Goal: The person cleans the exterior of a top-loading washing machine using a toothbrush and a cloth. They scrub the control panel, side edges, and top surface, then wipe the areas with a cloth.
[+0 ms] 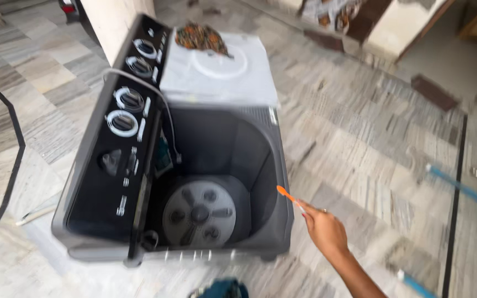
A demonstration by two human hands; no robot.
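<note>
An orange toothbrush (287, 194) is gripped in the fingers (305, 209) of the right hand (324, 229), which are closed around its lower handle. The orange end projects up and to the left of the fingertips, just above the right rim of the open wash tub (260, 165). The handle below the fingers is blurred and appears pale. The tub belongs to a grey twin-tub washing machine (111, 165) placed on a marble floor (371, 138). A grey pulsator (199, 214) is seen at the tub bottom. A patterned cloth (200, 37) is laid on the closed white lid (219, 72).
</note>
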